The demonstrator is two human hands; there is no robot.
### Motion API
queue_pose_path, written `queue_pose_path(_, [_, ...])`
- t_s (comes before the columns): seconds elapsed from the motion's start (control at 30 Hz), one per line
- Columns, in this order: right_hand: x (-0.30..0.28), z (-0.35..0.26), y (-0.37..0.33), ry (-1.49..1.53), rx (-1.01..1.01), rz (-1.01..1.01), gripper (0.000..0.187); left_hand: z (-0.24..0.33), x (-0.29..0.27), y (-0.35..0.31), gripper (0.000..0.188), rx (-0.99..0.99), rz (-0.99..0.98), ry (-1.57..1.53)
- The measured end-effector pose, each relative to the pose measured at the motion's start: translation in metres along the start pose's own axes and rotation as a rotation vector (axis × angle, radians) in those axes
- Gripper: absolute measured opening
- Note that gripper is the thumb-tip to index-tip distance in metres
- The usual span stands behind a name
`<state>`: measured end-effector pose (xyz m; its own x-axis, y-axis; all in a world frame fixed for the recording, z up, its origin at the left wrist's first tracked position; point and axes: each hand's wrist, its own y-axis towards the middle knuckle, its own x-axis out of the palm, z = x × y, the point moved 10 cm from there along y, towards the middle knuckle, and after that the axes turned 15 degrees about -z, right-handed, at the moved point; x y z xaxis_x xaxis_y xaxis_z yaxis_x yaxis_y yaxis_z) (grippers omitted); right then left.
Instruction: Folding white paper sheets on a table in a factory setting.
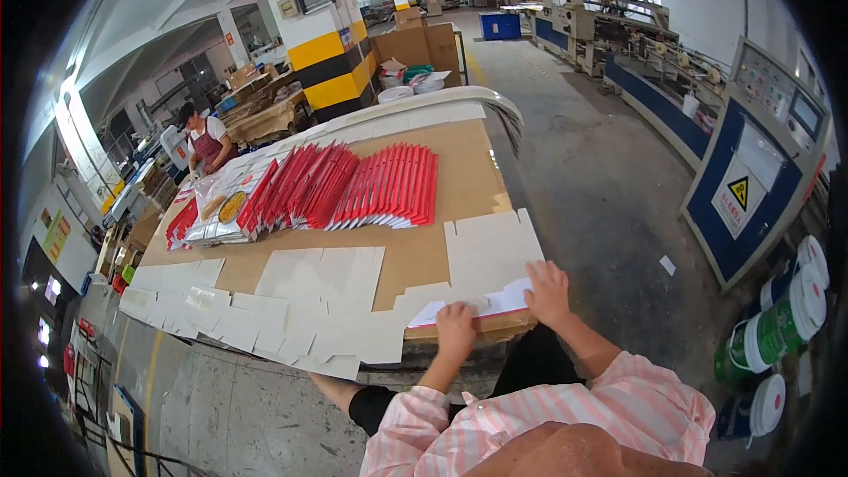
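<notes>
Touching a red-edged white sheet [505, 299] on the bench [466, 172]: our left hand [456, 329], right hand [549, 293] (grip we cannot tell).

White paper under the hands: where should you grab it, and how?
Probably pinch the white paper by its long near edge, from the near side, left hand and right hand spread apart: it looks thin and flat, and that edge runs beside the table's rim.
</notes>
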<state>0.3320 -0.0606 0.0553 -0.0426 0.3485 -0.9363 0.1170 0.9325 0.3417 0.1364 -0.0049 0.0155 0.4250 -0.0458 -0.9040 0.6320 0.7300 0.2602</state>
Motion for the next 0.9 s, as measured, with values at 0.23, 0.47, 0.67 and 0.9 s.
queue_pose_path(0.23, [0.013,0.093,-0.033,1.573,0.491,-0.020,0.090,-0.089,-0.027,-0.007,0.024,-0.298,-0.057,-0.210])
queue_pose_path(0.47, [-0.048,-0.024,0.036,0.514,-0.036,0.047,0.058,0.029,0.025,0.026,0.039,-0.048,-0.148,-0.607])
queue_pose_path(0.67, [0.010,-0.078,0.012,0.211,-0.332,-0.139,0.037,0.071,-0.030,-0.033,0.042,0.212,-0.257,0.166])
queue_pose_path(0.9, [-0.006,-0.024,0.012,0.612,-0.109,0.006,0.042,0.048,-0.093,0.017,0.031,0.076,-0.135,0.258])
